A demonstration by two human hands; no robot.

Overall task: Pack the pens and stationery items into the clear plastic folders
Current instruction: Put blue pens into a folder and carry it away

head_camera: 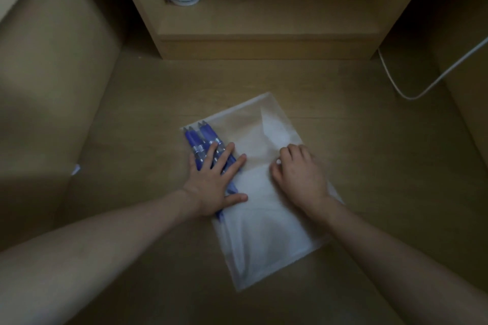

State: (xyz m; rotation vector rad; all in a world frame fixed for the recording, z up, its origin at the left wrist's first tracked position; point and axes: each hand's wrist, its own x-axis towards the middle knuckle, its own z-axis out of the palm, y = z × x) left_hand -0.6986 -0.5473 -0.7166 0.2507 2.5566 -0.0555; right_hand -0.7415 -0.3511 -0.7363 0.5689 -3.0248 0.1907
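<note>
Mid-pack, by the look of it: blue pens [204,145] along the left edge of the clear folder [264,219] at frame centre, pressed under the spread left hand [215,179]; right hand [298,174] curled at the flap, grip unclear; sealing seemingly left.

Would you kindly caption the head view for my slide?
Left hand presses blue pens flat at the clear folder's edge while the right hand curls on its flap.

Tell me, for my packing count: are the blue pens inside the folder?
Cannot tell: blue pens lie at the folder's left edge under the left hand.
</note>
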